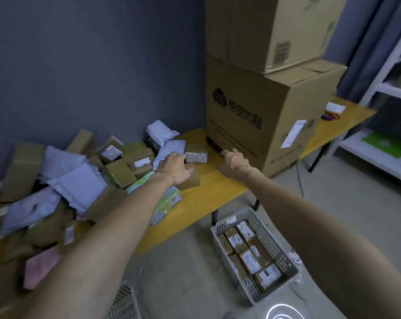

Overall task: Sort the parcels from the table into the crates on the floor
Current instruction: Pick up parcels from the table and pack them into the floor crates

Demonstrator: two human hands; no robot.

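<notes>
A heap of brown cardboard parcels and pale poly mailers (75, 180) covers the left part of the yellow table (218, 187). My left hand (175, 168) lies flat on a small brown parcel (192, 180) at the heap's right edge, fingers stretched toward a labelled box (196, 154). My right hand (235, 163) hovers over the bare tabletop beside it, fingers loosely curled and holding nothing. On the floor below stands a grey perforated crate (284, 256) holding several small labelled boxes.
Two big cardboard cartons (264, 116) are stacked on the table just right of my hands. A white wire crate (125, 302) shows at the bottom edge. A white shelf unit (379, 84) stands at the far right. The floor is grey concrete.
</notes>
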